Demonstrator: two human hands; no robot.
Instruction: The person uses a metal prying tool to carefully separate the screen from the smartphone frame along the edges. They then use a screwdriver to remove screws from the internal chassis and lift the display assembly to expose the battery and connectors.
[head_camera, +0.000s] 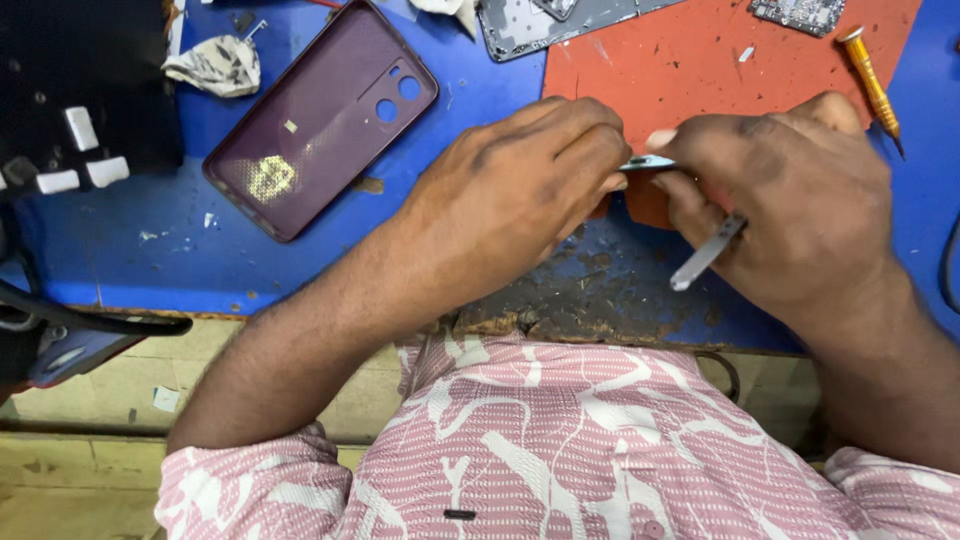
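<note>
My left hand (520, 190) and my right hand (790, 200) meet over the front of a blue worktop (150, 260). Between their fingertips they pinch a small thin pale-blue part (648, 162). My right hand also holds metal tweezers (705, 255), whose flat end sticks out below the palm. An orange mat (690, 60) lies just behind the hands. What the fingers cover of the small part is hidden.
A purple phone back cover (320, 120) lies inside up at the left. A crumpled tissue (215, 65), a grey phone frame (540, 25), a circuit board (800, 12) and a yellow screwdriver (868, 75) lie around. A black block with white pieces (80, 130) sits far left.
</note>
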